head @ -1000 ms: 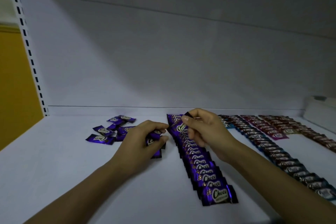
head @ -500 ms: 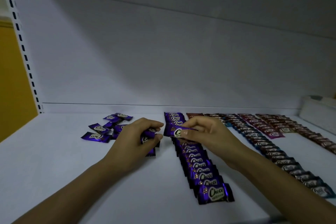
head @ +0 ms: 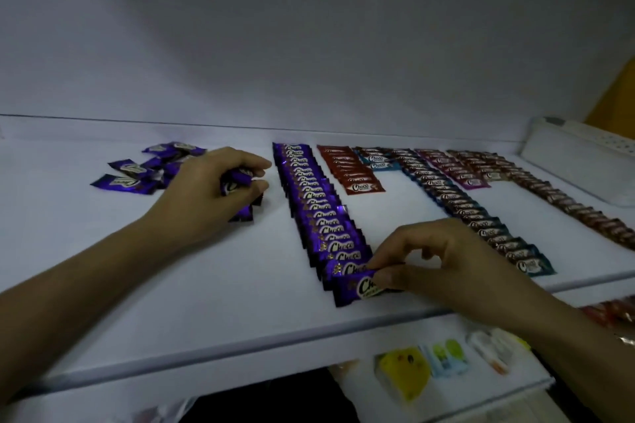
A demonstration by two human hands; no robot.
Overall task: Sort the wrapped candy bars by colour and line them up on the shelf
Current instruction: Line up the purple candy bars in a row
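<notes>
A long row of purple candy bars (head: 314, 206) runs from the back of the white shelf (head: 171, 285) toward its front edge. My right hand (head: 439, 261) pinches a purple bar (head: 357, 288) at the near end of that row. My left hand (head: 209, 196) grips a small bunch of purple bars (head: 237, 180) left of the row. Loose purple bars (head: 137, 172) lie in a pile behind the left hand. To the right lie a short red row (head: 354, 172), a long blue row (head: 481, 220), a magenta row (head: 457, 170) and a brown row (head: 567, 203).
A white power strip (head: 580, 154) lies at the shelf's far right. The shelf's back wall stands close behind the rows. Below the front edge, a lower shelf holds small packaged items (head: 443, 364). Bare shelf surface lies between the left arm and the purple row.
My right hand has carried a purple bar from the back of the purple row down to its near end. The left hand stays put with its bunch. The view has tilted down and right.
</notes>
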